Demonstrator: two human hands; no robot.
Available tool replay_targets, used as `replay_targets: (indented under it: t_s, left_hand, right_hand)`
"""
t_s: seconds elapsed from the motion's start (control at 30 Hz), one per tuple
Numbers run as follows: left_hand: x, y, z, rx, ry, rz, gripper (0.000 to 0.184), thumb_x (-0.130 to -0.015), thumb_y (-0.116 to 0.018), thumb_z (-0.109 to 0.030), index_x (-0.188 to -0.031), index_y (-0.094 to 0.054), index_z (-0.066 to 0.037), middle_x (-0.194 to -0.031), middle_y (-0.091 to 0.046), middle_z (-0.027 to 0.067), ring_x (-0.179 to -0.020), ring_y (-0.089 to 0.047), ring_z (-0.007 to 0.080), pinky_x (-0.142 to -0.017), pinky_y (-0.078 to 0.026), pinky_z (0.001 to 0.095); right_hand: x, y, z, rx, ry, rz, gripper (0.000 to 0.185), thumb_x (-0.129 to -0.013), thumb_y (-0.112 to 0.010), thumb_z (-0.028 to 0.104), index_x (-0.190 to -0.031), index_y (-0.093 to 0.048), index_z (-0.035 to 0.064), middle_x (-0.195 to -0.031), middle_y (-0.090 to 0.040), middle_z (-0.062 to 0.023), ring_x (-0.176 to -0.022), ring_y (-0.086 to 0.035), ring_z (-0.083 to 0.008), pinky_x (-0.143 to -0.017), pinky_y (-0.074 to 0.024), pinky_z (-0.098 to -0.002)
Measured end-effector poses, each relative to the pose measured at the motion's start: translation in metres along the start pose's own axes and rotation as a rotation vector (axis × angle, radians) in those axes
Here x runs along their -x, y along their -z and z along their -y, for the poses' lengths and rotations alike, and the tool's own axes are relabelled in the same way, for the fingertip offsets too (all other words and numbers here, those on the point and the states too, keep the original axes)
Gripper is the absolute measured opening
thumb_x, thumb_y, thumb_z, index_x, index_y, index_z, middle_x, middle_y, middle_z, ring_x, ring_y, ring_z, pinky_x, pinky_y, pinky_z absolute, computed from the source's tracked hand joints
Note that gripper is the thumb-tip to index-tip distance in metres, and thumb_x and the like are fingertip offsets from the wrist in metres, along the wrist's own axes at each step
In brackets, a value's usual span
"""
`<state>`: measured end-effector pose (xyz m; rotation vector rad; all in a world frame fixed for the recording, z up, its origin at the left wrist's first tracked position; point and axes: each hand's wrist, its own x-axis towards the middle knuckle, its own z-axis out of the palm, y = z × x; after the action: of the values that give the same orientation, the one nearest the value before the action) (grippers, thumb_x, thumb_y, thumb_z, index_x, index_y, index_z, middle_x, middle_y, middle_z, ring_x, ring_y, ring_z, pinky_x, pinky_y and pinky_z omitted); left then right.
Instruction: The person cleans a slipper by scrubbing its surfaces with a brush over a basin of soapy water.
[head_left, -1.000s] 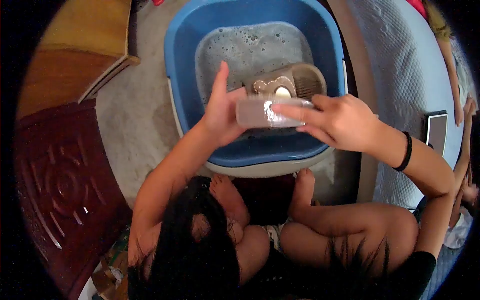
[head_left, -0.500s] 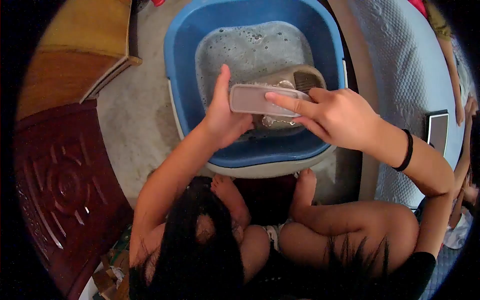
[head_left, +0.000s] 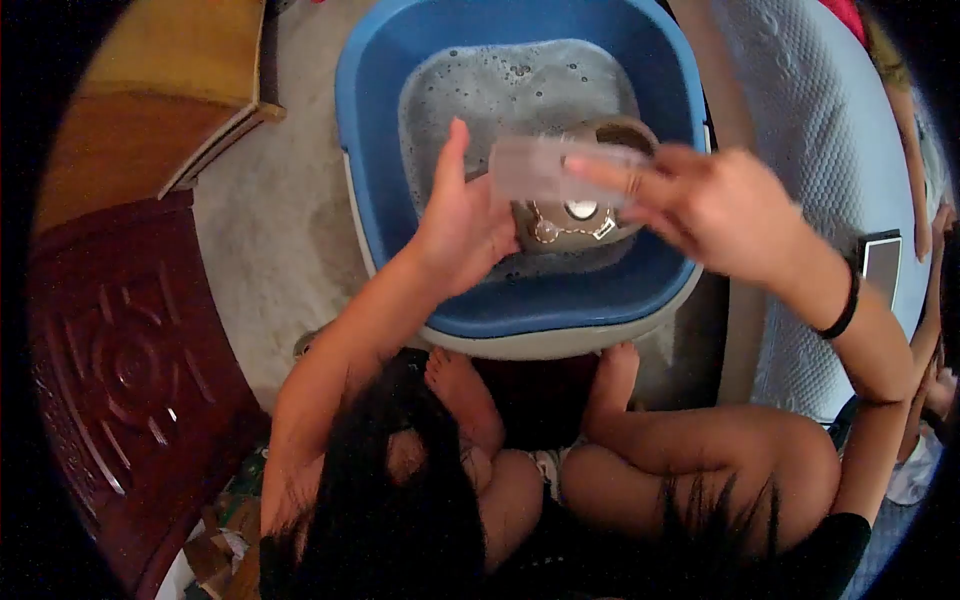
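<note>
Over a blue tub (head_left: 375, 110) of sudsy water, my right hand (head_left: 715, 205) grips a pale scrubbing brush (head_left: 525, 172), index finger laid along its back; the brush is blurred. My left hand (head_left: 465, 225) is at the brush's far end, thumb pointing up. It holds a brown slipper (head_left: 565, 228) by its left end, with its fingers partly hidden behind the slipper. The slipper has a light bear-like outline and a white oval on it. Its opening faces the upper right, partly behind the brush.
A wooden cabinet (head_left: 165, 130) stands at upper left, above a dark red carved panel (head_left: 130, 350). At right lie a pale quilted bed (head_left: 800, 130) and a phone-like device (head_left: 880, 268). Another person's arm (head_left: 905, 150) shows at the far right. My feet (head_left: 465, 395) are below the tub.
The brush first tilted flatter over the slipper, then moved up and right with my right hand. The slipper's bear pattern now shows below the brush.
</note>
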<state>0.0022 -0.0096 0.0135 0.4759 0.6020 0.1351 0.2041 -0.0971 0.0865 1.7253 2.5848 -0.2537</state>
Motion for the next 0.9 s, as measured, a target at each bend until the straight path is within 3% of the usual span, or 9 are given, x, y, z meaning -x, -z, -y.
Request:
replay_targets:
  t_s: [0.17,0.4,0.57,0.67,0.73,0.8,0.9]
  left_hand:
    - [-0.006,0.005,0.0,0.035,-0.028,0.102,0.1,-0.077,-0.01,-0.078,-0.137,-0.027,0.001,-0.138,-0.037,0.0145,-0.126,-0.037,0.0277,-0.107,-0.024,0.0417]
    - [-0.002,0.003,-0.004,-0.024,-0.085,0.037,0.1,-0.077,-0.013,-0.078,-0.136,-0.029,0.001,-0.136,-0.039,0.0145,-0.123,-0.04,0.0282,-0.105,-0.027,0.0414]
    - [0.002,-0.002,-0.002,-0.034,-0.031,-0.029,0.1,-0.077,-0.015,-0.078,-0.135,-0.03,0.001,-0.134,-0.042,0.0145,-0.12,-0.044,0.028,-0.103,-0.03,0.0407]
    - [0.002,0.0,-0.002,-0.003,-0.034,0.032,0.099,-0.077,-0.015,-0.078,-0.134,-0.032,0.001,-0.133,-0.043,0.015,-0.12,-0.044,0.028,-0.104,-0.03,0.04]
    - [-0.002,-0.001,0.0,0.02,-0.055,0.061,0.099,-0.077,-0.014,-0.078,-0.134,-0.033,0.001,-0.133,-0.043,0.0152,-0.121,-0.044,0.0281,-0.104,-0.029,0.0402]
    - [-0.004,0.0,-0.001,0.009,-0.071,0.078,0.099,-0.077,-0.014,-0.078,-0.134,-0.034,0.001,-0.133,-0.043,0.0153,-0.121,-0.043,0.0282,-0.104,-0.029,0.0404]
    - [-0.004,0.003,-0.003,-0.017,-0.082,0.052,0.098,-0.078,-0.013,-0.077,-0.134,-0.034,0.0,-0.134,-0.042,0.0152,-0.122,-0.042,0.0281,-0.105,-0.028,0.0408]
  right_hand:
    - [0.015,-0.022,0.023,-0.034,0.211,0.167,0.056,-0.075,-0.056,0.019,-0.129,-0.047,0.0331,-0.058,-0.046,-0.0007,-0.042,-0.05,-0.0165,-0.037,-0.0434,-0.0309]
    - [0.007,-0.003,0.0,-0.017,0.268,0.065,0.054,-0.073,-0.062,0.02,-0.125,-0.051,0.0319,-0.057,-0.045,-0.0006,-0.041,-0.049,-0.0169,-0.036,-0.0398,-0.0316]
    - [-0.005,0.016,-0.006,-0.003,0.068,-0.092,0.052,-0.077,-0.063,0.02,-0.127,-0.05,0.0298,-0.061,-0.047,-0.0047,-0.049,-0.052,-0.0239,-0.044,-0.0434,-0.0332]
    - [0.004,0.002,-0.001,-0.14,0.08,0.053,0.053,-0.076,-0.063,0.021,-0.126,-0.05,0.0313,-0.062,-0.048,-0.0044,-0.048,-0.051,-0.0235,-0.044,-0.0438,-0.0338]
    - [0.009,-0.004,0.005,-0.117,0.21,0.127,0.054,-0.072,-0.065,0.023,-0.124,-0.052,0.0324,-0.057,-0.045,-0.0009,-0.045,-0.05,-0.0196,-0.039,-0.041,-0.0323]
    - [0.012,-0.008,0.007,0.014,0.242,0.149,0.054,-0.074,-0.059,0.025,-0.126,-0.049,0.0339,-0.056,-0.047,-0.0021,-0.044,-0.054,-0.0193,-0.036,-0.0451,-0.0334]
    - [0.006,0.0,-0.001,-0.002,0.11,0.02,0.053,-0.078,-0.059,0.029,-0.128,-0.046,0.0349,-0.058,-0.047,-0.0033,-0.044,-0.053,-0.0199,-0.038,-0.0448,-0.0326]
